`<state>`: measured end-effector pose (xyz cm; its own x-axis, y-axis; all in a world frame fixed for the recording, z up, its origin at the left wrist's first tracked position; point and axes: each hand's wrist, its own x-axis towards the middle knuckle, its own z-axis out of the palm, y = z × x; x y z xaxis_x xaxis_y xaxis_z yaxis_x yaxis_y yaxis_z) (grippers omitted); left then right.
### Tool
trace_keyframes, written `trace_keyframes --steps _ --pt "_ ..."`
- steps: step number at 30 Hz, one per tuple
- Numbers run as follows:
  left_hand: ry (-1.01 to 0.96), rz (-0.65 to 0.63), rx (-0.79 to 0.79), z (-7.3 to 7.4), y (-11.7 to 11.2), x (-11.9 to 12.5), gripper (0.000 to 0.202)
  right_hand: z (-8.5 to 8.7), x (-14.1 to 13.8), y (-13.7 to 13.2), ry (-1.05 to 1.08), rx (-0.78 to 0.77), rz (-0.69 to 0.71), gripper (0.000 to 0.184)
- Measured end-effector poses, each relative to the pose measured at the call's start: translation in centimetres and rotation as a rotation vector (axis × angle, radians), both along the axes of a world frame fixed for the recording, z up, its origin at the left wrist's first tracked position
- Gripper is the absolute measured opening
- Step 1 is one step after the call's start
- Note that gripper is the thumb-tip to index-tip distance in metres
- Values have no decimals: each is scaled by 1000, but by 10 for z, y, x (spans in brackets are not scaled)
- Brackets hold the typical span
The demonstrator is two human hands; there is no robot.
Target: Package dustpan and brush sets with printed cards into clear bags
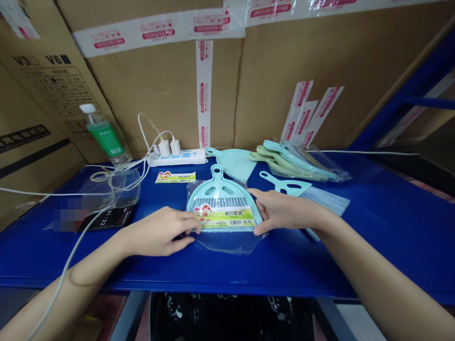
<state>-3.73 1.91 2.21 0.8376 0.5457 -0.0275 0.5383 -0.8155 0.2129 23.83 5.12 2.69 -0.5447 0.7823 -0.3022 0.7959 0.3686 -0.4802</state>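
Note:
A light-blue dustpan and brush set (217,190) lies in a clear plastic bag on the blue table, with a yellow-green label card (227,217) across its lower part. My left hand (169,231) pinches the bag's lower left edge, fingers curled and thumb below. On the right edge, my right hand (279,209) grips the set between thumb and fingers. Just beyond my right hand is a loose light-blue brush (295,186) with grey bristles, partly hidden by my wrist. Behind the bagged set lies a loose light-blue dustpan (232,162).
Several green and blue pieces in clear plastic (298,161) lie at the back right. Another label card (175,177) rests near a white power strip (179,157) with plugged-in chargers. A bottle (106,137), white cables and a phone (113,218) are at left. Cardboard boxes (159,85) stand behind.

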Motion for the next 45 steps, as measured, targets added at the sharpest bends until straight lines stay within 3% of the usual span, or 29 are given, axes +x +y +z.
trace_keyframes --steps 9,23,30,35,41,45 --pt "-107 -22 51 -6 2 3 11 2 -1 0 15 -24 32 51" --pt "-86 -3 67 -5 3 5 26 3 -2 -2 -83 40 12 54" --pt "-47 5 86 -4 2 6 27 0 -2 -4 -220 119 -87 70" --pt "-24 10 94 -4 3 6 26 3 -5 -8 -234 143 -104 56" --pt "-35 -4 111 -4 3 6 28 7 -6 -7 -142 158 69 24" --pt "-30 2 111 -4 2 5 28 6 -5 -5 -91 121 139 12"
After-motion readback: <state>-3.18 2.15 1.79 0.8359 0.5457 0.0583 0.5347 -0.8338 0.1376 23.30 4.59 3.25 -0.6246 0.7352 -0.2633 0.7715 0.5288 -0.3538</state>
